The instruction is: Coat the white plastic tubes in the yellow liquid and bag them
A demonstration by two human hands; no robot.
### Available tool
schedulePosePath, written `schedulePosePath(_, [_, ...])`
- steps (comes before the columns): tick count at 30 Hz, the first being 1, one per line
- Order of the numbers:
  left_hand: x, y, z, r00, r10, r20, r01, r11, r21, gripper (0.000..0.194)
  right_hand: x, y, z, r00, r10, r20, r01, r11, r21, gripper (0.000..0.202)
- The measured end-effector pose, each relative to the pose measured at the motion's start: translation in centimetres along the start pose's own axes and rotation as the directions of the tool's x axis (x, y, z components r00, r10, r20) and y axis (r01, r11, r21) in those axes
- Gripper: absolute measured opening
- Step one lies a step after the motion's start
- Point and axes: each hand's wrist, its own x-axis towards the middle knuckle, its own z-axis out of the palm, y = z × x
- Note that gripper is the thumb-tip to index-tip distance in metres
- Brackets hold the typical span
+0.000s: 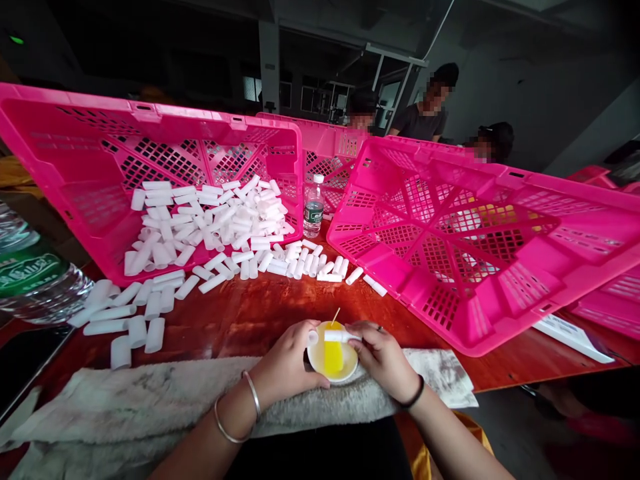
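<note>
- Clamping a short, white, plastic-looking tube [340, 336], the right hand [379, 353] has its grip together on the tube's right end; the tube lies level over the bowl.
- Curling beside the bowl, the left hand [293, 360] has a 2nd white tube [313, 338] at its upper fingers; I cannot tell whether its grip is clamped on that tube, the bowl or both.
- The small, round, white bowl [351, 373] sits between the 2 hands, with bright yellow contents [333, 360] and a thin, pale stick [336, 316] leaning up behind the tube.
- Under the forearms, a greyish-white, stained fabric cloth [165, 390] covers the near edge of the reddish-brown, glossy counter [235, 313].
- Ahead on the left, a pink, latticed plastic basket [75, 173] lies on its side, a heap of white tubes [240, 220] spilling from it onto the counter.
- On the right, another tilted pink plastic basket [480, 317] faces the hands.
- A small, clear plastic water bottle [313, 212] stands between these 2 baskets; a large, clear, green-labelled plastic bottle [35, 273] is at far left.
- Behind the baskets are 3 people, 1 in a dark shirt [417, 123].
</note>
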Motion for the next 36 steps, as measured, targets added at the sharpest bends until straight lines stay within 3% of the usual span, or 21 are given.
schedulePosePath(3, [0.0, 0.0, 0.1, 1.000, 0.005, 0.003, -0.005, 1.000, -0.002, 0.085, 0.1, -0.1, 0.0, 0.995, -0.092, -0.036, 0.091, 0.995, -0.038, 0.014])
schedulePosePath(8, [0.0, 0.0, 0.1, 1.000, 0.013, -0.003, -0.013, 1.000, -0.019, 0.084, -0.1, -0.4, -0.1, 0.991, 0.136, 0.019, -0.137, 0.984, 0.115, 0.026])
schedulePosePath(13, [0.1, 0.1, 0.0, 1.000, 0.012, 0.010, -0.012, 1.000, 0.005, 0.081, -0.2, -0.5, -0.1, 0.998, -0.029, -0.062, 0.029, 1.000, -0.006, 0.013])
schedulePosePath(18, [0.0, -0.1, 0.0, 1.000, 0.029, -0.007, -0.029, 0.999, 0.012, 0.081, -0.4, -0.5, 0.1, 0.990, 0.135, -0.035, -0.131, 0.987, 0.093, 0.020])
schedulePosePath(20, [0.0, -0.1, 0.0, 1.000, 0.031, -0.006, -0.031, 0.999, 0.020, 0.081, -0.5, -0.4, 0.2, 0.997, 0.054, -0.052, -0.055, 0.998, -0.019, 0.016])
schedulePosePath(23, [0.1, -0.1, 0.0, 1.000, 0.026, 0.002, -0.026, 0.999, 0.029, 0.081, -0.6, 0.0, 0.3, 0.984, -0.169, -0.062, 0.153, 0.966, -0.209, 0.018])
schedulePosePath(25, [0.1, 0.0, 0.0, 0.999, 0.037, 0.009, -0.037, 0.999, 0.038, 0.082, -0.7, 0.3, 0.4, 0.973, -0.223, -0.054, 0.203, 0.949, -0.242, 0.018])
schedulePosePath(28, [-0.2, 0.1, -0.6, 0.996, 0.088, -0.016, -0.086, 0.994, 0.071, 0.074, -0.8, 0.0, 0.2, 0.984, -0.143, -0.104, 0.133, 0.986, -0.098, 0.012])
schedulePosePath(30, [-0.4, 0.4, -1.2, 0.993, 0.108, -0.050, -0.103, 0.990, 0.096, 0.045, -0.8, -0.7, -0.1, 0.986, -0.003, -0.167, 0.022, 0.993, 0.112, 0.008])
schedulePosePath(32, [-0.8, 1.0, -1.9, 0.991, 0.127, -0.047, -0.119, 0.983, 0.140, 0.022, -0.8, -2.0, -0.5, 0.971, 0.146, -0.188, -0.080, 0.944, 0.319, 0.014])
schedulePosePath(36, [-1.4, 3.2, -2.9, 0.962, 0.273, -0.006, -0.257, 0.914, 0.315, 0.022, -1.0, -5.0, -1.4, 0.961, 0.243, -0.131, -0.157, 0.870, 0.467, 0.020])
